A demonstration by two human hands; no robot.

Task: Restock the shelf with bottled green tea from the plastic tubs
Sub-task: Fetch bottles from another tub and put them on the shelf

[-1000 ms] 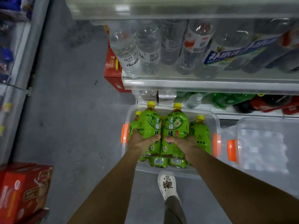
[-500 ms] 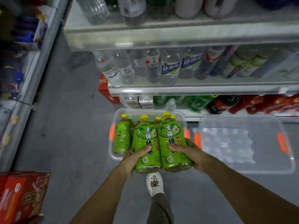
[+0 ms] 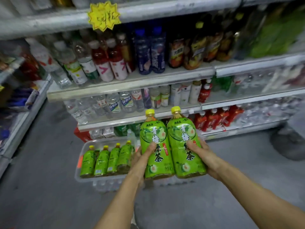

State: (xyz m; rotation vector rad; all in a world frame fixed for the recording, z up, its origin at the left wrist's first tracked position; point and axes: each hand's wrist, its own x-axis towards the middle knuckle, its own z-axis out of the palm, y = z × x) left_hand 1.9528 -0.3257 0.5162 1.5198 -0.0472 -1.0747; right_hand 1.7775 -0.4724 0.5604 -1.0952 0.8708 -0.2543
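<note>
at far left, a side rack [image 3: 24, 116] edges the grey floor [image 3: 49, 187], its stock too blurred to read. further right, low on the floor, sits your clear plastic tub [image 3: 82, 176] with an orange latch at its left end; four small green tea bottles [image 3: 107, 160] with yellow caps stand in a row inside it. above the tub, the drink shelves [image 3: 132, 83] carry water, red drinks and dark blue bottles, with a yellow starburst tag [image 3: 104, 15] on the top rail.

centre frame: your left hand [image 3: 143, 156] grips the left large green tea bottle [image 3: 156, 146], thumb across the label, fingers curled behind it. this bottle touches the right large green tea bottle [image 3: 184, 144], both held upright side by side, lifted clear of the tub, in front of the lower shelves. your right hand [image 3: 203, 154] grips the right bottle from its outer side, thumb on the label. hands are apart, one bottle each.

at right, red-labelled bottles [image 3: 217, 118] fill the low shelf; the upper right stock is smeared green and unreadable.
</note>
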